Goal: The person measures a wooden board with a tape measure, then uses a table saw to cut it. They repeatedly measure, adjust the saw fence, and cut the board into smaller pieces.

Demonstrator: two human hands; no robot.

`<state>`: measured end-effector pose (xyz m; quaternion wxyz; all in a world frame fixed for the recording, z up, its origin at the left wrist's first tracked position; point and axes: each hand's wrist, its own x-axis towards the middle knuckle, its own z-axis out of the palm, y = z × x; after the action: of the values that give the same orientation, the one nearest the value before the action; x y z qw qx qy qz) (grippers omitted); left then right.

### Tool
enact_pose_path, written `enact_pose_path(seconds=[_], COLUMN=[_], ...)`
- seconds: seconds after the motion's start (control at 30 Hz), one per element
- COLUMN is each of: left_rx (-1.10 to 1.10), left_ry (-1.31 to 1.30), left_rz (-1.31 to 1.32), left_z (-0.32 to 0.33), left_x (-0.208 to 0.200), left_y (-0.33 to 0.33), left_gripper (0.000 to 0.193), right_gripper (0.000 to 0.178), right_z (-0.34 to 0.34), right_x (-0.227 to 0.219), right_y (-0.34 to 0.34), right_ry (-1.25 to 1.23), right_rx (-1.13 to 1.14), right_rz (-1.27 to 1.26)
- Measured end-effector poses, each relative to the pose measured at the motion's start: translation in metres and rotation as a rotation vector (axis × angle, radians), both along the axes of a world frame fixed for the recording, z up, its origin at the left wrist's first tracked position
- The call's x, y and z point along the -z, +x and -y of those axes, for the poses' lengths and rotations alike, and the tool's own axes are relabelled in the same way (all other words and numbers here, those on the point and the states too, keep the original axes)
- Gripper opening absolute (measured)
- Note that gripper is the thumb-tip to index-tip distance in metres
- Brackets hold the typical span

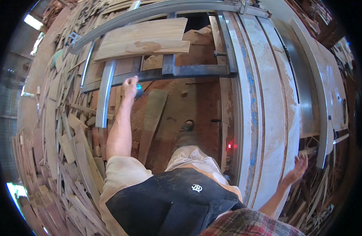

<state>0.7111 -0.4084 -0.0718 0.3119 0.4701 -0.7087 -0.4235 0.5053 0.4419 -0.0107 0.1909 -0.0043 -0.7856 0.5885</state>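
Observation:
My left hand (130, 87) is closed at the near edge of the dark metal sliding frame (149, 74). A small rounded teal object (139, 91), partly hidden by the fingers, shows at its right side; it resembles a tape measure. Beyond this hand, two pale boards (143, 37) lie across the frame, the nearer one overlapping the other. A bright metal bar (105, 94) sticks out toward me just left of the hand. Off to the right, my right hand (297, 171) is held past the edge of the long machine table (273, 98), fingers apart and palm bare.
Offcuts (71, 173) heap up on the left, with more strips (306, 204) at the lower right. A long plank (153, 114) lies on the dusty floor near my foot. A metal fence (310, 74) runs along the table's right, and a red light (229, 146) glows on its near side.

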Motion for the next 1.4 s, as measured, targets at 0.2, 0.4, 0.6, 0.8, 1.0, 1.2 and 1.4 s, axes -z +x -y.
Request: enact_pose_path(seconds=[0.2, 0.4, 0.6, 0.8, 1.0, 1.2, 1.4], left_rx=[0.098, 0.158, 0.247, 0.692, 1.141, 1.29, 1.291], left_ry=[-0.486, -0.963, -1.165, -1.006, -0.551, -0.254, -0.336], left_rz=[0.429, 0.911, 0.688, 0.324, 0.369, 0.438, 0.448], left_z=[0.14, 0.185, 0.184, 0.05, -0.1, -0.178, -0.207], left_x=[0.021, 0.048, 0.031, 0.002, 0.023, 0.033, 0.023], left_y=[-0.024, -0.04, -0.037, -0.05, -0.031, 0.003, 0.035], left_gripper=[0.055, 0.053, 0.056, 0.045, 0.036, 0.033, 0.026], right_gripper=[0.038, 0.041, 0.068, 0.096, 0.099, 0.092, 0.071], right_z=[0.192, 0.308, 0.291, 0.244, 0.208, 0.194, 0.187], right_x=[0.004, 0.031, 0.122, 0.217, 0.224, 0.195, 0.202], right_y=[0.042, 0.151, 0.27, 0.312, 0.338, 0.35, 0.333], right_ry=[0.175, 0.449, 0.519, 0.471, 0.551, 0.68, 0.622], right_rx=[-0.127, -0.506, -0.166, 0.225, 0.401, 0.182, 0.079], right_rz=[0.226, 0.433, 1.109, 1.214, 1.113, 1.011, 0.897])
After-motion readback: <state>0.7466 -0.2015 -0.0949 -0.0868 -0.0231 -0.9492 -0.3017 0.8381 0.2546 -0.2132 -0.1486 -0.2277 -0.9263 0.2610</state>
